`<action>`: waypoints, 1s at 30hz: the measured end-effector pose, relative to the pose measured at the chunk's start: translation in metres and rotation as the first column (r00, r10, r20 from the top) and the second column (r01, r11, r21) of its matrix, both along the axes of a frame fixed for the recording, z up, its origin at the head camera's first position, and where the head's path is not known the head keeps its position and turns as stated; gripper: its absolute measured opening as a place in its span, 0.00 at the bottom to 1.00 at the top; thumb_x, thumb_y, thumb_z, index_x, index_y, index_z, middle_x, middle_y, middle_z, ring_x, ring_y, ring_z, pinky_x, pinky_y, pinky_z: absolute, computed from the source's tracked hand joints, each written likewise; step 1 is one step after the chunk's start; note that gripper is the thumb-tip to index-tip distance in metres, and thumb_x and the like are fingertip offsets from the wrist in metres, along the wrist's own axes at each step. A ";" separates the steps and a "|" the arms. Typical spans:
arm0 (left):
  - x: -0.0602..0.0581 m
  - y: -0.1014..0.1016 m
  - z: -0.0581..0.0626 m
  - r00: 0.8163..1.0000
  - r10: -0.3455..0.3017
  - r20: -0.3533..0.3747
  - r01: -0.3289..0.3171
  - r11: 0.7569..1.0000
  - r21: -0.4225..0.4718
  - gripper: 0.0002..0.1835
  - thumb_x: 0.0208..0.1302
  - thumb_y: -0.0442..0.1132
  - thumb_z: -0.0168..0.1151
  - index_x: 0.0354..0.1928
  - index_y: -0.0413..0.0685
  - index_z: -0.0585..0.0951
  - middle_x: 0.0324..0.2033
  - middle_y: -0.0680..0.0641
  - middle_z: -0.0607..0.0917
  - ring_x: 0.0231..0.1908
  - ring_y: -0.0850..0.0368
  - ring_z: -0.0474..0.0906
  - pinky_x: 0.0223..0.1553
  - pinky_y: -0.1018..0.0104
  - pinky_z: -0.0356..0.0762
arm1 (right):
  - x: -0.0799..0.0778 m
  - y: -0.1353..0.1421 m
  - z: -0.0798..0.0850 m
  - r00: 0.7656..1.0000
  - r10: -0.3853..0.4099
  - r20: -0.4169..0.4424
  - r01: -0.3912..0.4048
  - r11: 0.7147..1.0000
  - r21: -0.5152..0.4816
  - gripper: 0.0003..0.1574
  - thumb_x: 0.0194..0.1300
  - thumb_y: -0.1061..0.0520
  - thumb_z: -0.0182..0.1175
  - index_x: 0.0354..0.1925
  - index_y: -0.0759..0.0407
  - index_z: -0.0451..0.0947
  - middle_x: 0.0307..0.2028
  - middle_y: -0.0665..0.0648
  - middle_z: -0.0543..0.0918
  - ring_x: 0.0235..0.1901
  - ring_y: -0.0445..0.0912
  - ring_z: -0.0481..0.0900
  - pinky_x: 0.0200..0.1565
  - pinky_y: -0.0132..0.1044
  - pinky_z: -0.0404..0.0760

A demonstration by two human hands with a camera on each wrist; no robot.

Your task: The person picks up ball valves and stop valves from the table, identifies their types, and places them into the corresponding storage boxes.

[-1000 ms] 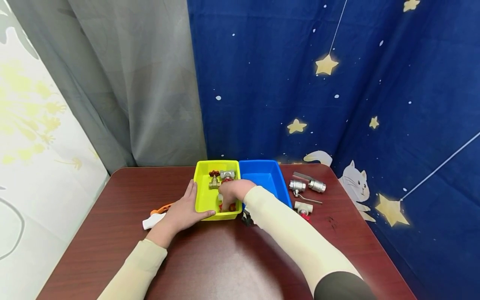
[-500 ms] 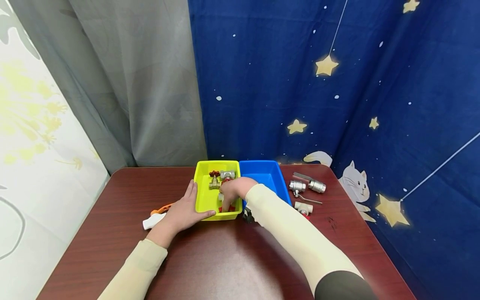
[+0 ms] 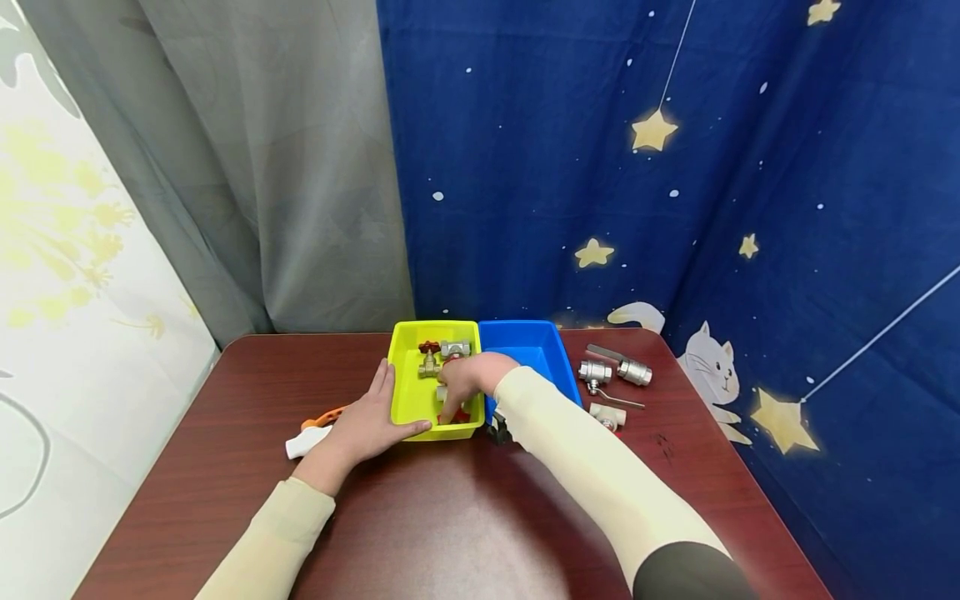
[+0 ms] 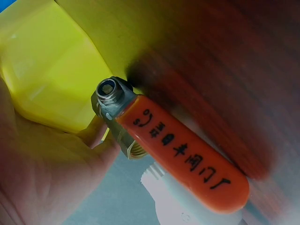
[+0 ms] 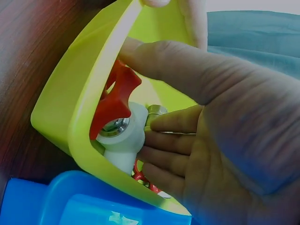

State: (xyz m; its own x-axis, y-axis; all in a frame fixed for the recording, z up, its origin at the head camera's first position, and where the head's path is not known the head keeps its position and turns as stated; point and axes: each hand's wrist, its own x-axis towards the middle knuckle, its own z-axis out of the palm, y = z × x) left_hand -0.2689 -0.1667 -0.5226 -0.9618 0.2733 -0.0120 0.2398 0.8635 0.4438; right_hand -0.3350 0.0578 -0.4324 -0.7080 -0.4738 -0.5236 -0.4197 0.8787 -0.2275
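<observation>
My left hand (image 3: 371, 421) lies against the left side of the yellow tray (image 3: 407, 400), fingers straight along its rim and thumb at the front edge. My right hand (image 3: 472, 379) reaches down inside that tray. In the right wrist view a white plastic valve (image 5: 124, 152) with a red handle (image 5: 116, 96) sits in the tray corner. Extended fingertips touch or nearly touch its white body, and my thumb lies by the red handle. Behind it in the tray are a brass valve (image 3: 429, 367) with a red wheel and a silver valve (image 3: 455, 349), partly hidden.
A blue tray (image 3: 566, 375) adjoins the yellow one. Right of it lie two steel lever valves (image 3: 596, 372) and a white valve (image 3: 609, 415). Beside my left wrist are an orange-handled valve (image 4: 183, 154) and a white plastic piece (image 4: 180, 201).
My right hand has shifted slightly back and up inside the yellow tray, so more of the white valve shows beneath it. My left hand has stayed in place.
</observation>
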 end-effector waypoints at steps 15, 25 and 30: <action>0.001 0.000 0.001 1.000 0.001 -0.008 -0.001 1.000 0.004 0.74 0.65 0.82 0.63 0.89 0.35 0.42 0.89 0.36 0.41 0.68 0.29 0.78 0.62 0.35 0.83 | 0.008 0.028 0.006 0.952 0.097 -0.289 -0.169 0.957 -0.234 0.32 0.78 0.39 0.70 0.67 0.58 0.83 0.49 0.53 0.87 0.47 0.46 0.81 0.58 0.40 0.84; 0.000 0.000 0.002 1.000 0.007 0.005 -0.007 1.000 0.007 0.74 0.64 0.82 0.64 0.89 0.36 0.41 0.89 0.36 0.40 0.70 0.29 0.76 0.64 0.35 0.81 | 0.030 0.088 0.001 0.922 -0.004 -0.387 -0.155 0.913 -0.378 0.23 0.81 0.46 0.67 0.63 0.59 0.84 0.57 0.57 0.87 0.56 0.50 0.83 0.62 0.47 0.84; 0.000 0.000 0.002 1.000 0.005 -0.002 -0.005 1.000 0.000 0.75 0.63 0.82 0.64 0.89 0.35 0.42 0.89 0.36 0.41 0.69 0.29 0.77 0.63 0.36 0.82 | 0.038 0.123 0.001 0.914 -0.094 -0.395 -0.101 0.889 -0.446 0.24 0.81 0.46 0.68 0.63 0.60 0.83 0.55 0.56 0.87 0.55 0.48 0.83 0.60 0.47 0.85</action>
State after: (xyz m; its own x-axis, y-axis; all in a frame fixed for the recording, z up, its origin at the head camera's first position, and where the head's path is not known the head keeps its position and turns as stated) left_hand -0.2689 -0.1662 -0.5206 -0.9631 0.2688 -0.0104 0.2366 0.8647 0.4431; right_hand -0.2972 0.1812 -0.4316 -0.8050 -0.5890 0.0710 -0.5621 0.7189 -0.4089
